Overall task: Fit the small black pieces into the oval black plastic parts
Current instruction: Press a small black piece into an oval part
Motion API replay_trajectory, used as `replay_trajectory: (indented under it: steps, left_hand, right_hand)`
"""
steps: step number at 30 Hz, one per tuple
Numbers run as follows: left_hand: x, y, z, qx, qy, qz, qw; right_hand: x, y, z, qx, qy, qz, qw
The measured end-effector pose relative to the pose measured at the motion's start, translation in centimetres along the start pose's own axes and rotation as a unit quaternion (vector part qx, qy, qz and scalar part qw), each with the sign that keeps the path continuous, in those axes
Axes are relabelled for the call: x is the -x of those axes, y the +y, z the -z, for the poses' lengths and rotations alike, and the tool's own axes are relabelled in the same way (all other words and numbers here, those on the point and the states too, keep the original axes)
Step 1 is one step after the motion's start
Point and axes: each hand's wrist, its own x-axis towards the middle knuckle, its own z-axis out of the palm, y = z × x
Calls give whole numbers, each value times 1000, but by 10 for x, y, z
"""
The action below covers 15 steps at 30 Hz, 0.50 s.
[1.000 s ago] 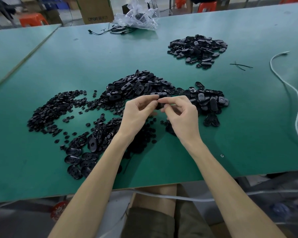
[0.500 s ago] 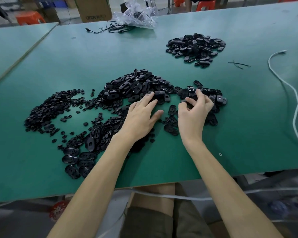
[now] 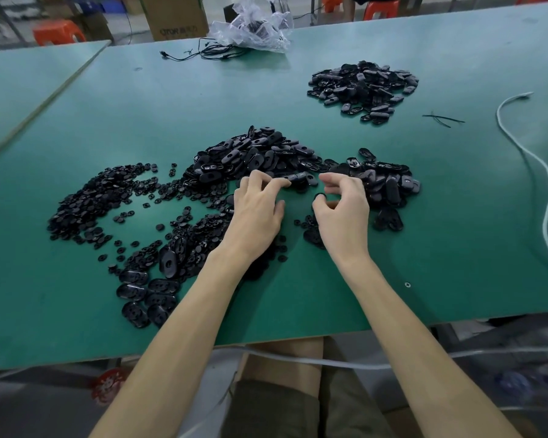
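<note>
While your right hand [image 3: 342, 213] pinches a black part [image 3: 319, 196], kind unclear, your left hand [image 3: 257, 216] hovers loose-fingered, apparently empty, fingertips at the oval parts [image 3: 257, 156] heaped just beyond; small pieces [image 3: 86, 203] lie leftward.

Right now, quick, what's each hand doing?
Left hand: curled over the pile, grip cannot be told.
Right hand: pinching a black part.

My single head camera looks forward and down over the green table [image 3: 424, 248], wide-angle and close: my left hand [image 3: 257, 213] and right hand [image 3: 342, 213] sit mid-frame, forearms entering from 6 o'clock, the table's far edge toward 12.
</note>
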Motion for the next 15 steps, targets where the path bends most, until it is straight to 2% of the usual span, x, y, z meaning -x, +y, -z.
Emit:
replay_trajectory:
  steps: [8, 15]
  left_hand:
    - [1, -1, 0, -15, 5, 27, 1000]
    - [0, -2, 2, 28, 22, 29, 999]
  right_hand:
    - [0, 8, -4, 156, -89, 46, 983]
    - [-1, 8, -6, 164, -84, 41, 982]
